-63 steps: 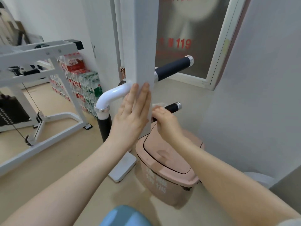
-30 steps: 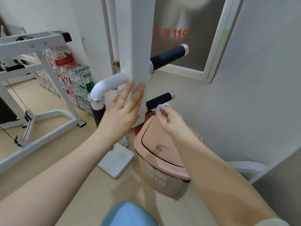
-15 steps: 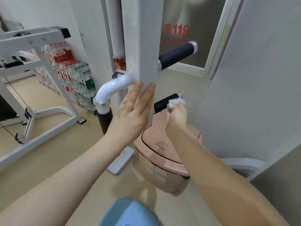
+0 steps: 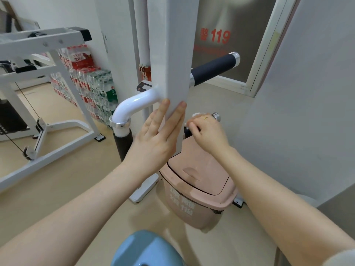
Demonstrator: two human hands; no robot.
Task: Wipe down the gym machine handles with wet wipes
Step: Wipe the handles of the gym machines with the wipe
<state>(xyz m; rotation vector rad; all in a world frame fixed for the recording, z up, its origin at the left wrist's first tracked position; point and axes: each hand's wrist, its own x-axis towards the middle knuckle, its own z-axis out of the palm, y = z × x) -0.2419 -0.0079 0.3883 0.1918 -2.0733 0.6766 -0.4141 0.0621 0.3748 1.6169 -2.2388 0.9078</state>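
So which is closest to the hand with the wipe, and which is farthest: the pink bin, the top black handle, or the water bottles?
From the right hand, in the head view:
1. Pink bin, just below the hand.
2. Top black handle, above it, sticking out to the right of the white post.
3. Water bottles, far off to the left, by the wall.

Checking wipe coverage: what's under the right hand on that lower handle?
The right hand wraps the lower black handle, a white wet wipe showing above its fingers. The chrome end cap shows beyond it. The grip beneath the palm is hidden.
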